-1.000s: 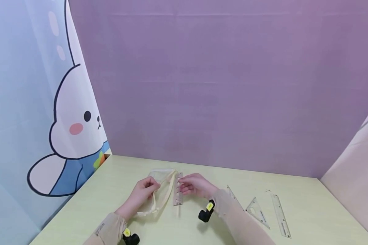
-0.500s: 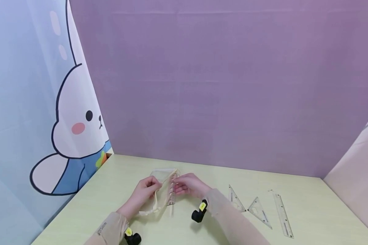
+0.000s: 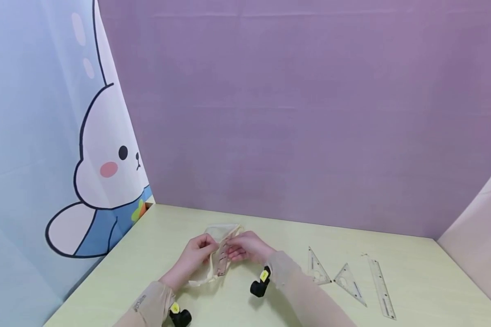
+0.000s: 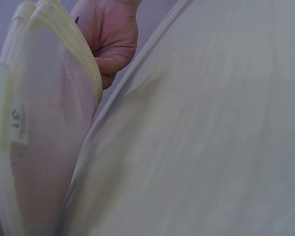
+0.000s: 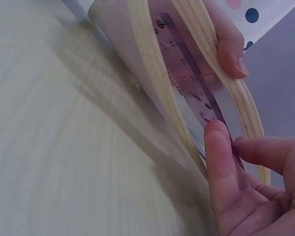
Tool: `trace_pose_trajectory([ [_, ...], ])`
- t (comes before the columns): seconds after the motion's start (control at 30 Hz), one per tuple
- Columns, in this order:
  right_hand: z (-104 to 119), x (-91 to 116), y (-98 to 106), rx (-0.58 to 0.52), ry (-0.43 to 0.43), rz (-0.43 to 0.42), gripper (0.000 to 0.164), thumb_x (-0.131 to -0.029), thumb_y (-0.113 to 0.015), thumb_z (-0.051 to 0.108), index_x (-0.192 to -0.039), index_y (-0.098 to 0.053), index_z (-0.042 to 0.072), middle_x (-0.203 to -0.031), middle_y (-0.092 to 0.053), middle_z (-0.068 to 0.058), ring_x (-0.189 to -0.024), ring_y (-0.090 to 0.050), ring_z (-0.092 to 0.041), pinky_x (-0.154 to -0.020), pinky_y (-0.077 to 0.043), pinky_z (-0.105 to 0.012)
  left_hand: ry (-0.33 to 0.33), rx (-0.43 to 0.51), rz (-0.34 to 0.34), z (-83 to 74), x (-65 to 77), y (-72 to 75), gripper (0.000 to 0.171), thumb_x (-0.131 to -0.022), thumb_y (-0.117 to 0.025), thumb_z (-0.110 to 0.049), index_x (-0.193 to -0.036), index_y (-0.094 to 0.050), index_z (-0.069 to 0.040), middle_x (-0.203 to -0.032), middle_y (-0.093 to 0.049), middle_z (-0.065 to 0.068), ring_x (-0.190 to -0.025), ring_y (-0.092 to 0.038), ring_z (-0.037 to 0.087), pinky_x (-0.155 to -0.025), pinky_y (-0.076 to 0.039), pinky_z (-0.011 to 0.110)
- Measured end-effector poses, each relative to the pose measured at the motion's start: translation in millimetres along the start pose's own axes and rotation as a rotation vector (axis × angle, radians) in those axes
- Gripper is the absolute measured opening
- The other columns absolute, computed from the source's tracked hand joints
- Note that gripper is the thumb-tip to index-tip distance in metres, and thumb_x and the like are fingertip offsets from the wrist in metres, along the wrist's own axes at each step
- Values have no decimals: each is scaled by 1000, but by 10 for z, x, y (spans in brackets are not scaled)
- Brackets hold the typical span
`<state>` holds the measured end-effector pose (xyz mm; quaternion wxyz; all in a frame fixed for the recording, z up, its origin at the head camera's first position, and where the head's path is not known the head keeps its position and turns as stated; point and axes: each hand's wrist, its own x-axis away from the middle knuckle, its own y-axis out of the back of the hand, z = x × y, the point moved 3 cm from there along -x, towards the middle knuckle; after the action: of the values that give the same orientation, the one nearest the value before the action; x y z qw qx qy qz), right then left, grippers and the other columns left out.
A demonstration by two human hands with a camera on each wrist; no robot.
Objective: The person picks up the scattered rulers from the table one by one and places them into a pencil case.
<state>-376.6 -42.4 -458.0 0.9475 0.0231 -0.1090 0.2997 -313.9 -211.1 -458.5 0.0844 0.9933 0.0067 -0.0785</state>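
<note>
My left hand (image 3: 197,250) pinches the rim of a pale yellow, see-through mesh pouch (image 3: 220,230). In the right wrist view the pouch's stitched mouth (image 5: 243,105) stands open, with the left thumb on its far edge. Between finger and thumb, my right hand (image 3: 247,246) holds a pinkish transparent ruler (image 5: 187,73) with cut-out shapes. Much of that ruler lies inside the mouth, between the two rims; its near end is at the right fingertips. A small white tag (image 4: 18,120) shows on the pouch in the left wrist view.
Right of the hands, two clear set squares (image 3: 320,271) and a clear straight ruler (image 3: 382,290) lie flat on the pale wooden table (image 3: 286,313). A purple backdrop (image 3: 294,113) rises behind the table, and a cartoon-printed cloth (image 3: 102,181) hangs at the left.
My right hand has moved left, bringing the pink ruler from beside the pouch into its mouth. The left hand keeps its pinch on the rim. The view has shifted slightly.
</note>
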Motion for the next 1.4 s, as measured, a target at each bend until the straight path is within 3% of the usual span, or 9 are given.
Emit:
trace_pose_trajectory([
  [0.3, -23, -18, -36, 28, -17, 28, 15, -91, -61, 7, -93, -67, -7, -72, -66, -9, -58, -65, -13, -57, -54, -25, 16, 10, -3, -15, 1, -10, 11, -89, -65, -7, -86, -59, 1, -73, -54, 1, -60, -46, 12, -55, -40, 23],
  [0.67, 0, 155, 158, 48, 3, 42, 30, -94, -60, 11, -110, -60, -14, -79, -67, -9, -64, -65, -14, -65, -56, -30, 54, 27, -14, 22, -4, -29, 12, -88, -67, -9, -85, -59, -1, -67, -48, 2, -54, -44, 14, -53, -38, 24],
  [1.0, 121, 606, 851, 114, 138, 1, 47, -96, -59, 21, -127, -51, -14, -101, -62, -21, -80, -65, -21, -76, -55, -38, 87, 36, -39, 54, -8, -5, 12, -88, -68, -11, -88, -61, -1, -65, -47, 1, -53, -42, 15, -50, -36, 25],
  [1.2, 154, 984, 1352, 204, 218, -131, 44, -96, -59, 22, -126, -54, -10, -114, -59, -26, -104, -60, -37, -86, -52, -45, 89, 47, -61, 57, 0, 3, 11, -87, -68, -8, -87, -61, 0, -64, -46, 2, -54, -42, 15, -51, -37, 24],
  [1.4, 88, 1262, 1792, 365, 236, -267, 47, -96, -59, 25, -128, -55, -8, -130, -55, -24, -121, -52, -34, -98, -43, -49, 91, 20, -84, 4, 9, 25, 11, -88, -68, -8, -84, -61, -1, -64, -46, 2, -56, -43, 16, -52, -37, 25],
])
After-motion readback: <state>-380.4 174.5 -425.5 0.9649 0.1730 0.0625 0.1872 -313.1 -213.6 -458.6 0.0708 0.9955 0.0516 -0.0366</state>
